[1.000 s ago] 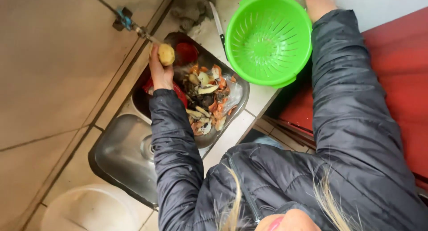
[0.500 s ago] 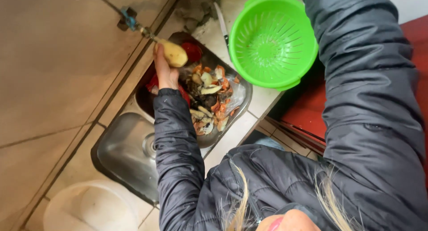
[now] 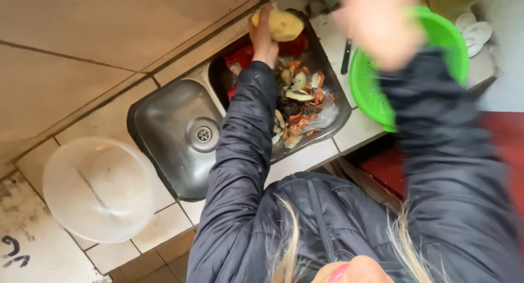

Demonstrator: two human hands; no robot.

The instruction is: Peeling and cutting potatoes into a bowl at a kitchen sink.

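pkg: red plastic wrapper (image 3: 240, 58), crumpled, in right sink basin (image 3: 333, 92) at far end, partly under sleeve | pkg: clear plastic bag (image 3: 322, 116), maybe a liner, under peel scraps, near-right of same basin | labels: none seen | signs: none | screens: none | marks: dark scrawl on tile (image 3: 15, 250), lower-left corner

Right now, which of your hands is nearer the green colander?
Right. My right hand, blurred, is over the colander's rim. My left hand is farther off, holding a potato above the sink basin of peelings.
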